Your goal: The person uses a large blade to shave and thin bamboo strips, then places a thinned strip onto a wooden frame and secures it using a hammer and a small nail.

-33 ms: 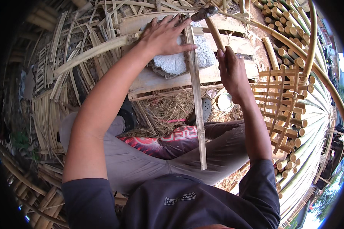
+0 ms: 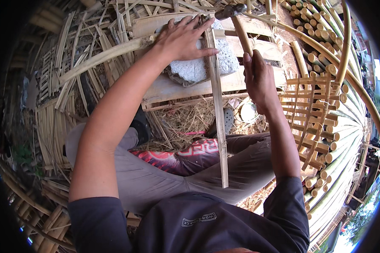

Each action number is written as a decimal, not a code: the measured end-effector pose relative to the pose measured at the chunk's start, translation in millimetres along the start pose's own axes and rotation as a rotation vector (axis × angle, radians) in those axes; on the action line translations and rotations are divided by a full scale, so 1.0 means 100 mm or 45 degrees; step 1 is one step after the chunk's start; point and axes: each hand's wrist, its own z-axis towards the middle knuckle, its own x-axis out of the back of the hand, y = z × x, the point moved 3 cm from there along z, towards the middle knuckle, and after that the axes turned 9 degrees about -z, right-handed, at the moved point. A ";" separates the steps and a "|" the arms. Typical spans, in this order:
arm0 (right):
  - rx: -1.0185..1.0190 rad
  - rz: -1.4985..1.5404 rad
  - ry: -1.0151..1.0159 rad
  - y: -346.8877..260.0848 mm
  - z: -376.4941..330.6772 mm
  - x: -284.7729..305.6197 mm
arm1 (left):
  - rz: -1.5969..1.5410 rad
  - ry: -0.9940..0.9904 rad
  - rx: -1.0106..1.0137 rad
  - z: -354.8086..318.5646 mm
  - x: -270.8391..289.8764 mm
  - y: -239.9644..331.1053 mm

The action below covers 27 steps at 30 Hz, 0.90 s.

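My left hand (image 2: 182, 43) lies with its fingers spread over a rough grey stone block (image 2: 228, 57). Its thumb and fingertips touch the far part of a long split bamboo strip (image 2: 217, 109), which crosses the block and runs back over my lap. Wrapped round the wooden handle of a hammer (image 2: 242, 36), my right hand (image 2: 259, 80) is closed. The metal hammer head is up by the strip's far end, just right of my left fingertips, and a small gap shows between them. What lies under my left palm is hidden.
Wooden boards (image 2: 257, 80) carry the block. A curved bamboo piece (image 2: 101, 59) and many split slats lie at left. At right stand a bamboo lattice (image 2: 308, 114) and stacked poles (image 2: 312, 25). Shavings (image 2: 181, 120) and a white round container (image 2: 248, 112) are on the ground.
The hammer and my right hand have moved slightly to the right, drawing the hammer head off from my left fingertips. My left hand and the bamboo strip have barely moved.
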 end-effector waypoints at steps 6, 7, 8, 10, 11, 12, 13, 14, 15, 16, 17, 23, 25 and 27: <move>-0.003 -0.020 0.021 0.03 -0.09 -0.11 | -0.019 0.046 -0.011 0.02 -0.03 0.00; 0.034 -0.028 -0.065 0.07 -0.10 -0.17 | -0.024 0.051 -0.007 0.02 -0.06 -0.01; 0.010 -0.053 -0.050 0.04 -0.09 -0.15 | -0.028 0.061 -0.010 0.01 -0.06 -0.01; -0.058 -0.007 0.010 -0.01 -0.07 -0.07 | -0.037 0.080 -0.016 0.00 -0.06 -0.02; -0.107 0.064 0.051 -0.02 -0.07 -0.02 | -0.019 0.072 -0.013 -0.01 -0.05 -0.01; -0.080 0.119 0.118 -0.06 -0.07 0.02 | -0.002 0.064 -0.010 0.00 -0.04 -0.01; -0.055 0.146 0.220 -0.04 -0.08 -0.02 | 0.016 0.056 -0.008 0.00 -0.03 0.00; -0.057 0.074 0.134 -0.03 -0.08 -0.06 | -0.009 0.085 -0.015 0.01 -0.03 0.01; -0.059 0.002 0.048 0.00 -0.08 -0.11 | -0.018 0.087 -0.009 0.01 -0.04 0.01; 0.045 -0.108 -0.075 0.07 -0.10 -0.20 | -0.027 0.089 -0.003 0.02 -0.04 0.02; 0.023 -0.071 -0.089 0.05 -0.09 -0.21 | -0.028 0.089 0.010 0.01 -0.05 0.00; -0.051 0.040 0.174 -0.03 -0.08 -0.13 | 0.021 0.113 -0.017 0.02 -0.08 0.00; 0.142 -0.081 -0.045 0.09 -0.08 -0.23 | 0.033 0.105 -0.004 0.03 -0.10 0.00; 0.117 -0.059 0.036 -0.05 -0.08 -0.15 | 0.013 0.127 -0.008 -0.01 -0.08 -0.01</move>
